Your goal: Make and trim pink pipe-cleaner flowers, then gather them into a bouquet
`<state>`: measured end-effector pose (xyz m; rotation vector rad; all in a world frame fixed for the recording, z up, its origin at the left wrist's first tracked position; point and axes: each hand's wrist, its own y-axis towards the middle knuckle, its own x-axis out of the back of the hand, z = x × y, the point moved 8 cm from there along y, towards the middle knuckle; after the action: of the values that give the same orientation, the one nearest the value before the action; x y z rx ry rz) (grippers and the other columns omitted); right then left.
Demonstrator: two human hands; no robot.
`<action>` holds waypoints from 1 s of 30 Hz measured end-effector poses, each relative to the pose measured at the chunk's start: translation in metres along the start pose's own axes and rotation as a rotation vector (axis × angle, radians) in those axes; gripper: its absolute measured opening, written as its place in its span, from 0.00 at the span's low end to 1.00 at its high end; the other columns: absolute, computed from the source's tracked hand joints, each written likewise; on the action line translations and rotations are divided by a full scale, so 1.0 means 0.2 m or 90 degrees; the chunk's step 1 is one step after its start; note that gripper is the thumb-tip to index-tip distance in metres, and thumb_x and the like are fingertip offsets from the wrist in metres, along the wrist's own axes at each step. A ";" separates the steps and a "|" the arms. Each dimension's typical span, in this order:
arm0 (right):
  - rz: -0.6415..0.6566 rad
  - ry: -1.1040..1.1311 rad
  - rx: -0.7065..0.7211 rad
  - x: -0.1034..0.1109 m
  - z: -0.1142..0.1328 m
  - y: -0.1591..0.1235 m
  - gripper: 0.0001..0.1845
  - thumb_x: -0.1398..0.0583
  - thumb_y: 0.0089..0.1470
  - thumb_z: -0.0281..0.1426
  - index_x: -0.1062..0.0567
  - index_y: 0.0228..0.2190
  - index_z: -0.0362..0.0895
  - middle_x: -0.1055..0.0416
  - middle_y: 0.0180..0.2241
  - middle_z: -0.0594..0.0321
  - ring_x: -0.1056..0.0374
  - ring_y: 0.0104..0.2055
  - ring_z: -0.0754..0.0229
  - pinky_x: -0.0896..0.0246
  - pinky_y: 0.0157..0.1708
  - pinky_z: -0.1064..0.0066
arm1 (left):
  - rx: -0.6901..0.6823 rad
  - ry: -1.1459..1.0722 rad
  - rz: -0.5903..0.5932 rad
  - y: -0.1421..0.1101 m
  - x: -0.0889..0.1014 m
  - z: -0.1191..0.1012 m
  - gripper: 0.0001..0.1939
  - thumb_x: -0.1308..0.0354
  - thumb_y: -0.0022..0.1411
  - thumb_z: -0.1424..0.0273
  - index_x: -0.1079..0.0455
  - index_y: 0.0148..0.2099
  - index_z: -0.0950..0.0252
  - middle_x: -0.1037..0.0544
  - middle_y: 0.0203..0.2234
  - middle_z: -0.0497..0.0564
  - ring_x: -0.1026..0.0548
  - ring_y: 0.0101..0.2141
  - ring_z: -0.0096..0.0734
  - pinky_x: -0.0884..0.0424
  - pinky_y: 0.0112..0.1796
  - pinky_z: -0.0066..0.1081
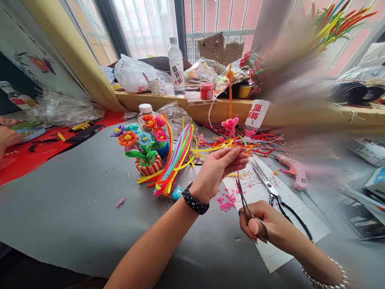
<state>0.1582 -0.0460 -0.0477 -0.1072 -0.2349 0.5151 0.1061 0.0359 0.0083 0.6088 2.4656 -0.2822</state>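
Observation:
My left hand (pixel 224 162), wearing a dark dotted wristband, is closed in a pinch on the thin stem of a pink fuzzy flower (pixel 230 125). The bloom stands above the fingers and the stem hangs below them. In my right hand (pixel 261 222) is a small pair of scissors (pixel 245 204), its blades at the lower end of that stem; whether they touch it I cannot tell. Pink fuzz clippings (pixel 227 201) lie beneath. Large black-handled scissors (pixel 272 190) rest on a written paper sheet (pixel 278 251) beside my right hand.
A pot of pipe-cleaner flowers (pixel 148 165) and a bundle of colourful pipe cleaners (pixel 176 162) stand left of my hands. A pink glue gun (pixel 296 172) lies right. A water bottle (pixel 177 70) stands on the sill. Another person's hand (pixel 7 138) shows far left. The right side is smeared.

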 end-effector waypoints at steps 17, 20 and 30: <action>-0.137 -0.018 0.000 0.13 0.02 -0.01 0.32 0.49 0.41 0.58 0.33 0.15 0.40 0.43 0.14 0.66 0.49 0.17 0.67 0.53 0.20 0.73 | -0.009 0.075 -0.018 0.00 0.03 -0.03 0.08 0.41 0.49 0.69 0.27 0.32 0.68 0.28 0.24 0.47 0.31 0.26 0.18 0.36 0.32 0.23; -0.239 -0.010 -0.001 0.20 0.01 -0.02 0.24 0.45 0.45 0.49 0.30 0.19 0.40 0.41 0.17 0.66 0.46 0.21 0.66 0.50 0.24 0.73 | -0.007 0.087 -0.001 0.00 0.02 -0.02 0.07 0.41 0.48 0.70 0.28 0.31 0.68 0.28 0.24 0.47 0.31 0.26 0.18 0.36 0.32 0.23; -0.306 0.007 0.003 0.24 0.00 -0.04 0.18 0.42 0.46 0.44 0.31 0.19 0.41 0.42 0.19 0.66 0.47 0.22 0.66 0.50 0.22 0.74 | -0.025 0.074 -0.020 0.01 0.03 -0.01 0.08 0.40 0.48 0.68 0.27 0.32 0.66 0.26 0.26 0.48 0.29 0.28 0.21 0.36 0.34 0.26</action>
<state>0.2021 -0.0291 -0.0364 -0.0462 -0.2399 0.0373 0.1012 0.0407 0.0063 0.5848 2.5886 -0.2148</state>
